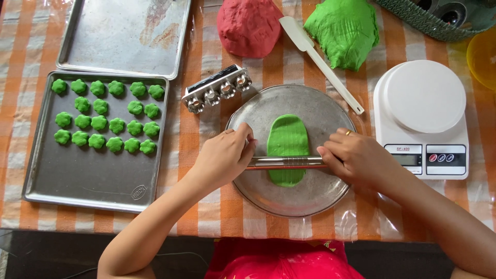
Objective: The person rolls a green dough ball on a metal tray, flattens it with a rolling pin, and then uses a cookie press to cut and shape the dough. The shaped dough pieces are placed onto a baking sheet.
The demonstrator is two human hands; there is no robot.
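A flat oval of green dough (287, 142) lies on a round metal plate (310, 194). Across its lower part rests a thin metal rolling pin (285, 163), held level. My left hand (223, 157) grips the pin's left end and my right hand (356, 157), with a ring on one finger, grips its right end. Both hands rest over the plate's rim.
A baking tray (88, 183) at left holds several green flower-shaped dough pieces (106, 123); an empty tray (124, 36) lies behind it. A metal cutter block (217, 89), red dough lump (249, 26), green dough lump (343, 31), white spatula (320, 62), white kitchen scale (421, 116) and green basket (439, 15) surround the plate.
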